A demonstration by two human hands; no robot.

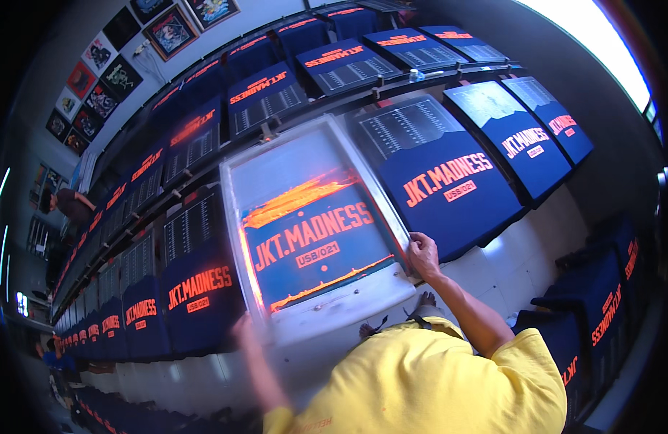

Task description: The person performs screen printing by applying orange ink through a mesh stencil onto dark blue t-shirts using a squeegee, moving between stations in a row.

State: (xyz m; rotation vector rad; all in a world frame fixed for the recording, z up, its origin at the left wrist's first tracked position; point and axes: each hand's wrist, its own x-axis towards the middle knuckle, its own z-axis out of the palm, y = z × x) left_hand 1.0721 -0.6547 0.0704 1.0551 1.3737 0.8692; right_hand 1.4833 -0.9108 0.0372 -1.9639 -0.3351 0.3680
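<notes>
A screen-printing frame [316, 322] with a pale rim lies tilted in front of me over a printing board. Orange ink [298, 199] is smeared across the far part of its mesh, and a thinner orange line runs along the near part. My right hand [423, 257] has its fingers closed on the frame's right edge, close to the near corner. Beside the near left corner is my left hand [245, 333], blurred by motion; its fingers cannot be made out. Navy shirt fabric with orange lettering lies on the board to the right [450, 181] and the one to the left [200, 286].
Long rows of boards with printed navy shirts [258, 90] stretch left and away from me. More navy shirts [602, 318] hang at the lower right. Another person [73, 206] stands at the far left. Framed pictures [171, 32] cover the back wall. White floor [497, 271] shows beside me.
</notes>
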